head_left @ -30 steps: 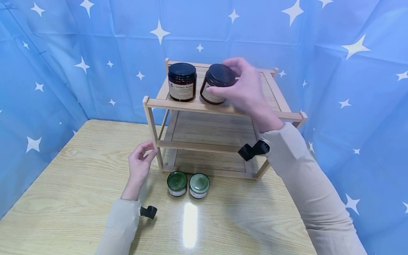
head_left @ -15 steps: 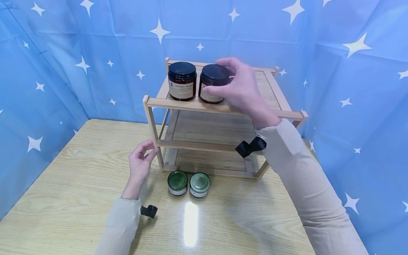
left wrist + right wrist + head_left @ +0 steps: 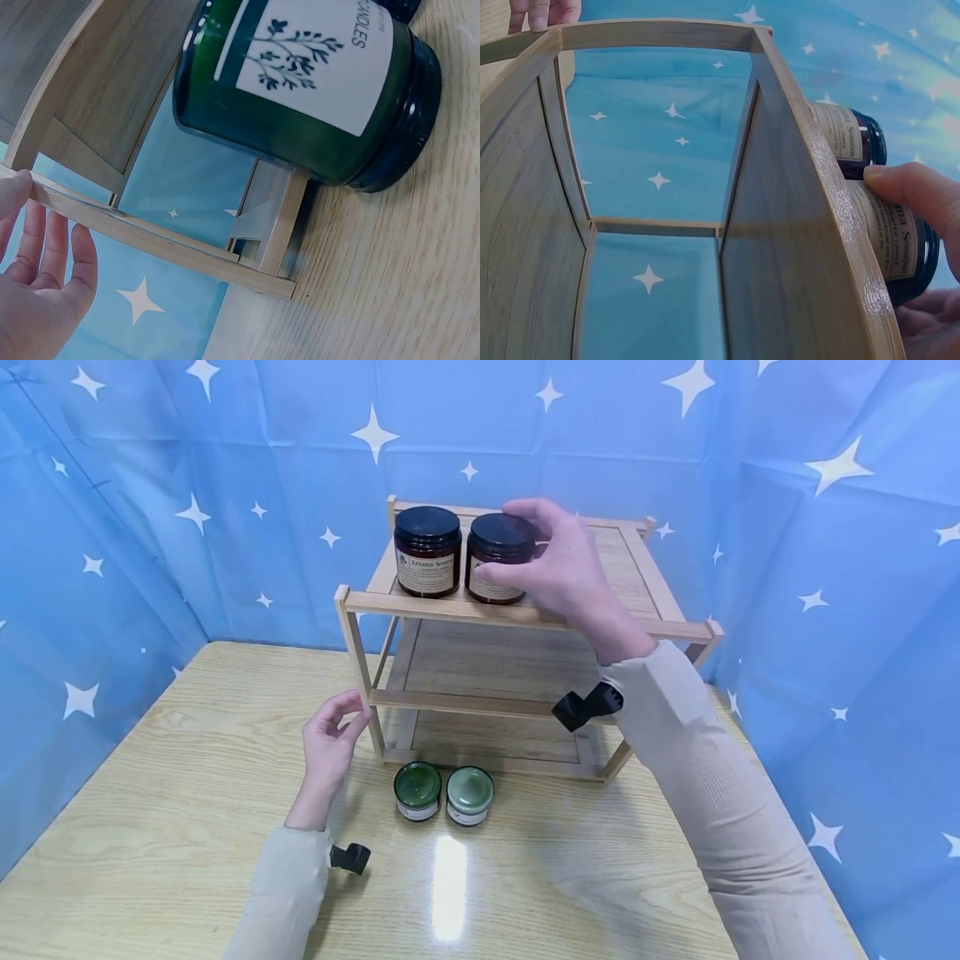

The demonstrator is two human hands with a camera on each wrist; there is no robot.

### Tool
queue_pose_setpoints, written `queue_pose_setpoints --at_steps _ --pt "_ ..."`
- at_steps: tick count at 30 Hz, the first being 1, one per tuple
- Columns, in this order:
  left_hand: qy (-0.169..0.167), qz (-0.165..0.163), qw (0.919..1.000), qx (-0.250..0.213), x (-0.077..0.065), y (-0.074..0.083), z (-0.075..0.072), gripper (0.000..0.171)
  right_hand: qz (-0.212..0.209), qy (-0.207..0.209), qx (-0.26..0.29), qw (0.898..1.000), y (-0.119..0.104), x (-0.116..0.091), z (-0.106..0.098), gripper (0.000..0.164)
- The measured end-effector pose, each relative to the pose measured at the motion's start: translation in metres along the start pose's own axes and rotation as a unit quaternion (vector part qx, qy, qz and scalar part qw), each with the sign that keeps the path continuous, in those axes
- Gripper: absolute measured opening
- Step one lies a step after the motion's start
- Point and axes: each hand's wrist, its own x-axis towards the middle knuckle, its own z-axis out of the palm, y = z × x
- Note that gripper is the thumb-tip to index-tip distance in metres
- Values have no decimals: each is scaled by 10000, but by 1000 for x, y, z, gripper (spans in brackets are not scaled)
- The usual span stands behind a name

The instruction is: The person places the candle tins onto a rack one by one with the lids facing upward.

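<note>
On the top tier of a wooden shelf rack (image 3: 487, 700), my right hand (image 3: 573, 564) holds a brown candle jar (image 3: 501, 547) with a black lid, thumb at its label and fingers behind. The jar stands upright at the front rail, just right of a matching candle jar (image 3: 427, 553). In the right wrist view, the thumb lies across the edge of the held jar (image 3: 892, 232). My left hand (image 3: 330, 735) pinches the rack's left front post (image 3: 142, 236), thumb on one side and fingers on the other.
Two green candle jars stand on the table (image 3: 187, 777) before the rack, a dark green one (image 3: 417, 787) and a paler one (image 3: 470, 790). The left wrist view shows the green jar (image 3: 300, 82) resting lid-down. Blue star-patterned curtains (image 3: 300, 460) hang behind and on both sides.
The right hand has moved slightly left with its brown jar, which was tilted and now stands straight beside the other. The left hand has stayed on the post.
</note>
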Motion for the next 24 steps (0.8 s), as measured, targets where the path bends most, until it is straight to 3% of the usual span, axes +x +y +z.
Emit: queue_pose_setpoints --at_steps 12,19,24 --pt "7 23 10000 29 -1 0 0 24 10 93 247 9997 3 -12 -5 84" --pt "2 -7 9999 108 -1 -1 0 24 -469 436 282 9975 8 -28 -13 77" --pt "46 -10 9999 112 0 -1 0 24 -675 663 612 9936 11 -40 -18 74"
